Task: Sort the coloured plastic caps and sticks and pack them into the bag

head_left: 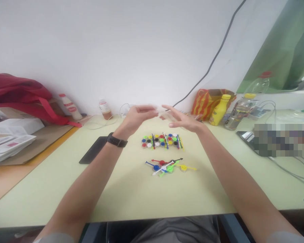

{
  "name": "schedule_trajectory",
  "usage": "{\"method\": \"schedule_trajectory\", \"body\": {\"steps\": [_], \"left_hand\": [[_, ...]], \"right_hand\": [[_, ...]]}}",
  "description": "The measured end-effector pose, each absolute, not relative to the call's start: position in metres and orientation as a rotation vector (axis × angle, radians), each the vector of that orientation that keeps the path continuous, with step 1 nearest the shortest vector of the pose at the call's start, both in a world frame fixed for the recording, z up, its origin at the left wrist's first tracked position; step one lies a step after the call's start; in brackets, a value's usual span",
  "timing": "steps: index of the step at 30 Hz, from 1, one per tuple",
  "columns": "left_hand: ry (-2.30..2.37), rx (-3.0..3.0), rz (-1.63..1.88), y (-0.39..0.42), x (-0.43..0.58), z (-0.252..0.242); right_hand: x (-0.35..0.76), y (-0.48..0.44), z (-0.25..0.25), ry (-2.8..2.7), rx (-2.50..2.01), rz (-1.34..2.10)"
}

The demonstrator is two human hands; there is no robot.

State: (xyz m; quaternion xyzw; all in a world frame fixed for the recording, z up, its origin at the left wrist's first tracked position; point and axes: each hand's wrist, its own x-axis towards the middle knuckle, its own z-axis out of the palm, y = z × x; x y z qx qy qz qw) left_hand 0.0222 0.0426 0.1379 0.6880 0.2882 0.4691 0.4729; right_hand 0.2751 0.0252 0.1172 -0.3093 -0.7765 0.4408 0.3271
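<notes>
Patience helps: my left hand [139,116] is nearly pinched and my right hand [186,121] half spread, though blur hides whether either grips what looks like clear film [168,116] between them. I should keep both high over the table [131,189], so neither brushes the rows of coloured discs [161,140] or the loose arrow spinners [170,168] lying nearer me.

Bare forearms [91,179] reached forward; the bare left hand [138,117] curved its fingers [148,107], facing the splayed bare right hand [186,121].
</notes>
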Motion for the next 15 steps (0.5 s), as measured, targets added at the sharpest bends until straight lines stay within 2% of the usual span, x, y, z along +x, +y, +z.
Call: {"method": "schedule_trajectory", "body": {"steps": [8, 15], "left_hand": [[0.847, 2.325, 1.165, 0.034, 0.017, 0.148], [0.648, 2.322, 1.029, 0.019, 0.026, 0.155]], "right_hand": [[0.282, 0.032, 0.116, -2.083, -0.792, 1.299], [0.276, 0.033, 0.113, -2.163, -0.702, 1.405]]}}
